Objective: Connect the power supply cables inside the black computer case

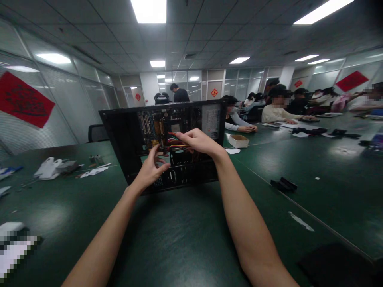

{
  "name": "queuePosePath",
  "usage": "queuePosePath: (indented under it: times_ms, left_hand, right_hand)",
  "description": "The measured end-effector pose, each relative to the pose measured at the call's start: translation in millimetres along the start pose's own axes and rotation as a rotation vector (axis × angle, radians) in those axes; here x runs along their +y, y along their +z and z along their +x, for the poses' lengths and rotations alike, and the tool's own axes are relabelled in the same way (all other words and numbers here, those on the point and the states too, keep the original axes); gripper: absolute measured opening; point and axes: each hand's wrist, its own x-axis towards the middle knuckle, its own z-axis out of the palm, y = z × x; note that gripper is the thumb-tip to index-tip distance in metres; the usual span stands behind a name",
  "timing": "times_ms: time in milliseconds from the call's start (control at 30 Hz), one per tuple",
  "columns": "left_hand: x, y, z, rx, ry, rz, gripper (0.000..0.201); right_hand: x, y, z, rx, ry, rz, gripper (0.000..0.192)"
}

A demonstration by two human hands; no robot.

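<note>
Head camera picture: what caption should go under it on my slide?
Both hands, left hand and right hand, grip red wires inside an open computer case on a green table.

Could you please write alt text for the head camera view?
Both hands reach into an open computer case on a green table: the right hand grips coloured cables, the left hand is just below them. Other people sit at tables behind.

This is a big open office room, used like a workshop. The ceiling has square tiles and flat light panels (149, 10). Glass partition walls (72, 99) with red paper decorations (22, 99) go around the room. Long dark green desks (299, 171) fill the floor, and several people (278, 107) sit at them. An opened computer case (161, 139) stands on the near desk.
</note>
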Motion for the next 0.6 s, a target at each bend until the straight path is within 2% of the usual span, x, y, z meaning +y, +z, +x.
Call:
queuePosePath:
  times_ms: [100, 200, 333, 467, 600]
  left_hand:
    - [26, 5.3, 1, -0.087, 0.061, -0.135, 0.103]
    - [55, 8.3, 6, -0.065, 0.130, -0.185, 0.107]
    - [85, 4.2, 24, -0.023, 0.235, -0.177, 0.090]
    - [100, -4.4, 33, -0.062, 0.308, -0.059, 0.068]
    - [99, -13.2, 28, -0.012, 0.328, 0.130, 0.068]
  right_hand:
    - [-13, -6, -11, -0.092, -0.012, -0.003, 0.057]
    - [-23, -8, -17, -0.122, -0.013, 0.063, 0.047]
    - [-36, -11, -21, -0.129, -0.038, 0.128, 0.038]
    - [-46, -13, -23, -0.103, -0.079, 0.143, 0.038]
    - [-48, -12, -21, -0.141, -0.074, 0.124, 0.036]
